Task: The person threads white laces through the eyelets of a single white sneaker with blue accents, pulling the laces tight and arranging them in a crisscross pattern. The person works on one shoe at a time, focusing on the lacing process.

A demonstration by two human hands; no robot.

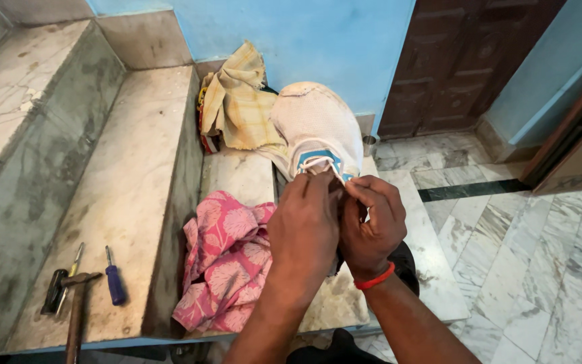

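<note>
Head view, looking down at marble steps. A white mesh sneaker (314, 128) with blue eyelet trim lies toe-away on the step (237, 176), its tongue end toward the person. Both hands meet at the white shoelace (319, 162) near the upper eyelets. The left hand (303, 229) is closed, fingers curled over the shoe's throat, and appears to pinch the lace, though its fingertips are hidden. The right hand (370, 226), with a red band (375, 280) at the wrist, is likewise closed — thumb and forefinger nip a lace end just beside the left hand.

Judged from the frame, lacing is well along: lace crosses the visible blue eyelets, and work stands at the topmost rows; no knot or bow is seen, so tying seems left to do.

Around: a pink floral cloth (227, 259) lies just beside the left forearm, a yellow checked cloth (237, 101) touches the sneaker's far side, and on the higher step (122, 202) — well apart — rest a hammer (75, 303), a blue-handled screwdriver (114, 280) and a second, thinner screwdriver (71, 269).
</note>
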